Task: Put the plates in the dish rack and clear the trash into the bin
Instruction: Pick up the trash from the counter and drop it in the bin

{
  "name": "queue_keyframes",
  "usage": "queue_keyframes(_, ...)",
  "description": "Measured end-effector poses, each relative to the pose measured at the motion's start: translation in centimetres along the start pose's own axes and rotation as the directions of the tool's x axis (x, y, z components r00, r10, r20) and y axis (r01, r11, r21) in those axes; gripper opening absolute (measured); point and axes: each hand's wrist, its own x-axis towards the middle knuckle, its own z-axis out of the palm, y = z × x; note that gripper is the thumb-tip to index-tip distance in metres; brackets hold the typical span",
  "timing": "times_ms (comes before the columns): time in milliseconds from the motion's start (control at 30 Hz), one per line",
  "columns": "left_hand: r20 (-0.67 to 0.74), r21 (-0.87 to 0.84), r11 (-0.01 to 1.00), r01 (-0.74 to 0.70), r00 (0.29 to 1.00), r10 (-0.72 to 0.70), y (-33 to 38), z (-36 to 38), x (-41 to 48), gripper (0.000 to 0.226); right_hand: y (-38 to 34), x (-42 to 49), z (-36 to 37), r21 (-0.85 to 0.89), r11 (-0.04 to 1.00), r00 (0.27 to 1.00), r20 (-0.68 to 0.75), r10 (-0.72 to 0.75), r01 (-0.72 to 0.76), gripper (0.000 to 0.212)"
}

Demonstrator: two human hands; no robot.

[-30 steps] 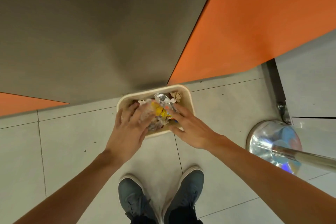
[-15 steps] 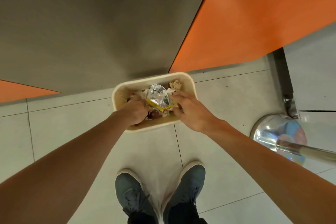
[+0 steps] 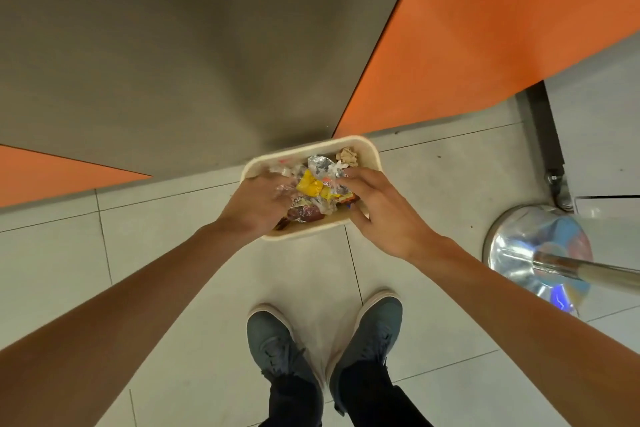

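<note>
Left hand (image 3: pixel 258 208) shifted — gripping crinkled foil wrappers (image 3: pixel 320 166).

A single wide-angle view looks almost straight down from the person's head onto the grey lace-up shoes (image 3: pixel 325 350) and pale tiled floor (image 3: pixel 433 184). The beige rounded-rectangular tray of wrappers (image 3: pixel 367 149) sits close, near frame centre.
</note>
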Motion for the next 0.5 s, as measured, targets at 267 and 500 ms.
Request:
queue_keyframes(267, -0.071, -0.245, 0.968, -0.049, 0.997, 0.033, 4.5, -5.3, -8.5, 0.018, -5.9, -2.3, -5.9, 0.077, 0.996, 0.999, 0.018, 0.032, -0.033, 0.043)
queue_keyframes(500, -0.142, -0.417, 0.904, -0.098, 0.989, 0.042, 10.6, -10.3, -15.0, 0.016, -12.2, -3.9, -12.9, 0.094, 0.993, 0.997, 0.039, -0.073, 0.069, 0.022)
